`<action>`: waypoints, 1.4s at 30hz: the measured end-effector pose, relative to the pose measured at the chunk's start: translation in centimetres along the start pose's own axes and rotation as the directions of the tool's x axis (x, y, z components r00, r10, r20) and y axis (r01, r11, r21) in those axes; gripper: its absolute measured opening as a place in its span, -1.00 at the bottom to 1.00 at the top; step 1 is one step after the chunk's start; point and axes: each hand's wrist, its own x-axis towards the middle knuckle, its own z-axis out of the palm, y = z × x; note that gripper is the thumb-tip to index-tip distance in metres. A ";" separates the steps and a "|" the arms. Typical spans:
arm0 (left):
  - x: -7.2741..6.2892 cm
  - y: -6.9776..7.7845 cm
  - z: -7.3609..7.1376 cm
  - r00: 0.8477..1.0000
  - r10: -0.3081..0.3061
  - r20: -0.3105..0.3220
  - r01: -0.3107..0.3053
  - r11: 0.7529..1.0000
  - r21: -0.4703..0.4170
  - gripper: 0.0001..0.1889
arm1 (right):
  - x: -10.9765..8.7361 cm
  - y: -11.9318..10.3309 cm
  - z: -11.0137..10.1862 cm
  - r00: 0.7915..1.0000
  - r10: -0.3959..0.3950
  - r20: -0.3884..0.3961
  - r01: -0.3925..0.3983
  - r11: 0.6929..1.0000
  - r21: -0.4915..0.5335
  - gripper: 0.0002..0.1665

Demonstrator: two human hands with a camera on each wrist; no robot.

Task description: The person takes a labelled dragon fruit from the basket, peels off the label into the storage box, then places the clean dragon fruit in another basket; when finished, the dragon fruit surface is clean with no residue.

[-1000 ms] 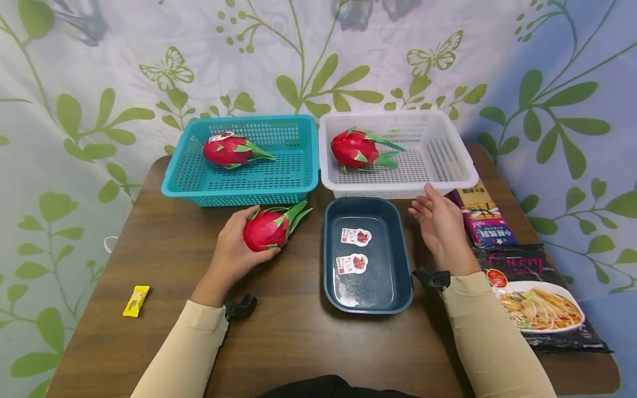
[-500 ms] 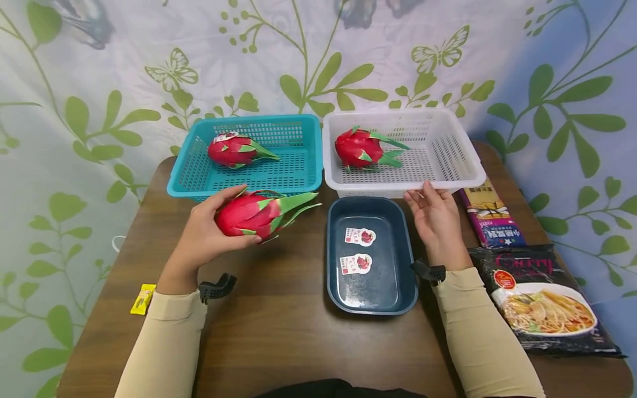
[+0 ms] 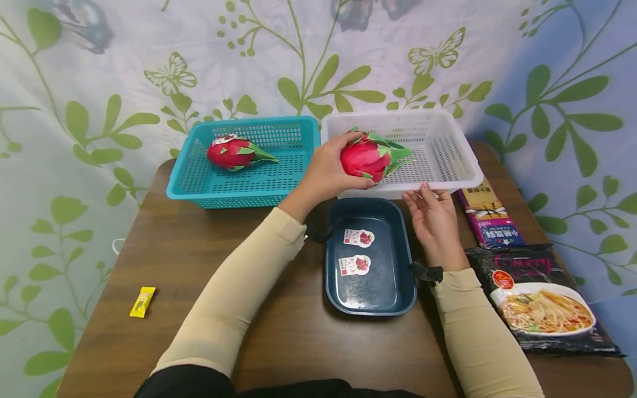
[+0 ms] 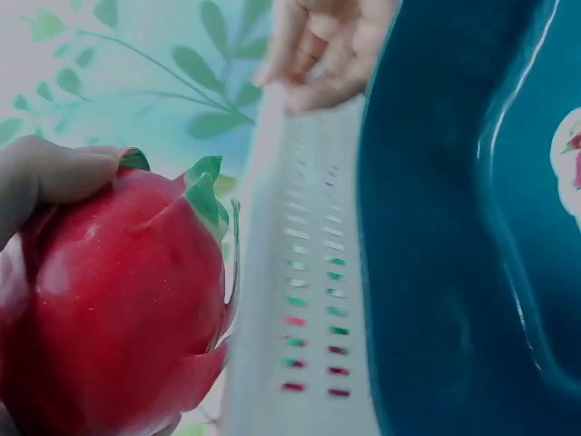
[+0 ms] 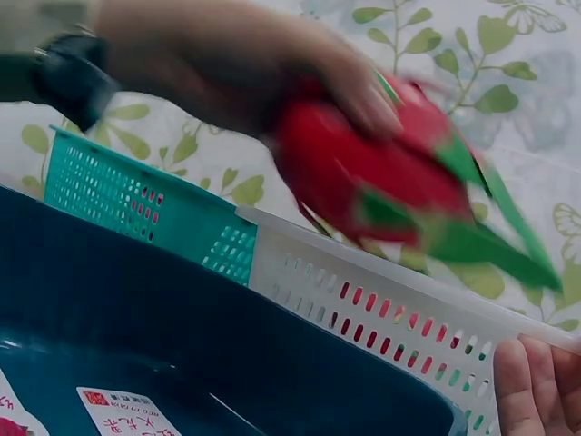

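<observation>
My left hand [image 3: 323,171] grips a red dragon fruit [image 3: 365,160] with green tips by its rounded end, over the left part of the white plastic basket [image 3: 450,166]. A second dragon fruit lies in that basket, mostly hidden behind the held one; red and green show through the slots in the right wrist view. With thumb at the rim and fingers against the outer wall, my right hand [image 3: 435,218] holds the basket's front edge. In the left wrist view the held fruit [image 4: 127,309] fills the lower left, left fingers around it.
A turquoise basket [image 3: 244,202] holding a stickered dragon fruit [image 3: 234,152] stands at the left. In front sits a dark blue tray [image 3: 370,296] with two fruit stickers [image 3: 359,237]. A pasta pack [image 3: 490,215] and black curry noodle bag [image 3: 542,301] lie right; a yellow packet [image 3: 142,302] left.
My left hand has carried the dragon fruit from in front of the turquoise basket up and right, over the white basket. My right hand has come up to the white basket's front rim.
</observation>
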 end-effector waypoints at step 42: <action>-14.9 -6.6 -7.0 0.695 -0.715 -0.077 0.521 0.575 -0.631 -0.63 | 0.2 0.4 -0.2 1.000 -0.003 -0.028 0.003 1.000 -0.006 -0.37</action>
